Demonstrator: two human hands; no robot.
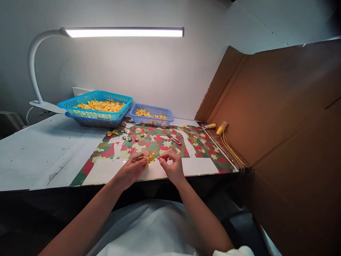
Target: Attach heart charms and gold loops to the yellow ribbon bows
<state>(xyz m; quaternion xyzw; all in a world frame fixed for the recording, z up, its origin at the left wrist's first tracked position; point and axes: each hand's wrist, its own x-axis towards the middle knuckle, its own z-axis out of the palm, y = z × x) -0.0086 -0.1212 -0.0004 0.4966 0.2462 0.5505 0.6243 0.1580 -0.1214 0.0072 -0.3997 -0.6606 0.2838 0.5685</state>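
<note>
Pinched in my left hand (134,169) is a small yellow ribbon bow (150,159), its thin stems pointing left between the fingers. Just right of the bow, my right hand (172,166) has thumb and forefinger pressed together; whatever they grip is too fine to make out. Both hands hover over the white strip (197,166) at the table's front edge. Several small silver bells (130,139) lie beyond my left hand, beside another yellow bow (112,133). Pink-handled thread snips (174,139) rest on the patterned sheet (157,142) beyond my right hand.
A turquoise basket (98,114) of yellow bows sits stacked at the back left, beside a smaller blue basket (151,121). A white lamp (33,67) arches overhead. Cardboard (279,106) walls the right side, near a glue bottle (210,126) and yellow cords (231,151).
</note>
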